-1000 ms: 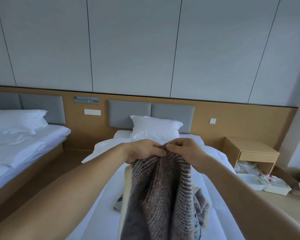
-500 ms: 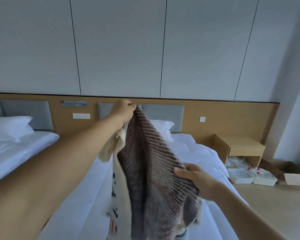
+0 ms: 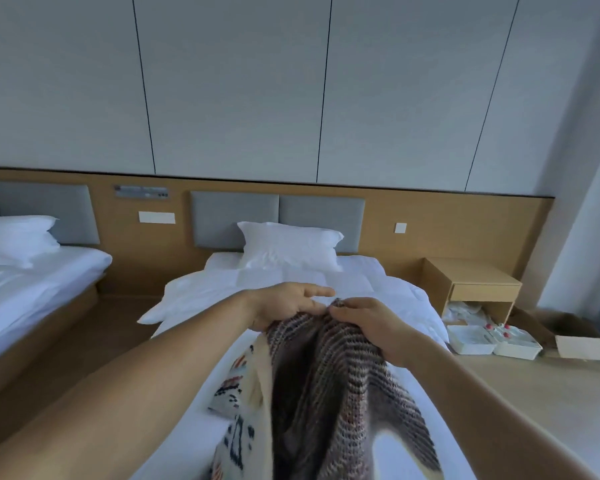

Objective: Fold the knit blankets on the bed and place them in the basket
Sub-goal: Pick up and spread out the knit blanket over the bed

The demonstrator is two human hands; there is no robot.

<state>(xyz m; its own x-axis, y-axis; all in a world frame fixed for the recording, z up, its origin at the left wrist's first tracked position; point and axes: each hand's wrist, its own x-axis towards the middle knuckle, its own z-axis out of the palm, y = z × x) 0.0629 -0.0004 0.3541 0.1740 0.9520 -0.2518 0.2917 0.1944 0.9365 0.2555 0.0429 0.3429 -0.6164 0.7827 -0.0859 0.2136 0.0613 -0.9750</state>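
Far left stands a second bed (image 3: 32, 278), which I leave alone. My left grip (image 3: 284, 306) is slack, the fingers nearly straight and pointing across, its underside resting on the gathered top edge of the knit blanket (image 3: 343, 393); I cannot see whether a thumb is hooked beneath. The blanket hangs from that edge above the bed (image 3: 291, 285) in front of me, striped brown-grey knit towards me and a cream patterned side showing down its left, the lower end running out of view. My right grip (image 3: 368, 320) holds the same top edge, fingers curled over the bunched knit, just beside the left fingertips. Right of the bed are a nightstand (image 3: 471, 282) and white trays (image 3: 492, 344) on the floor; no basket is in view.

I judge this knit soft, limp and fairly light, with no stiffness to keep a crease, so it will sag wherever I let go. The open stitches look stretchy and may snag a finger. I would take it by the corners, pinching a full thickness of edge and never a single strand
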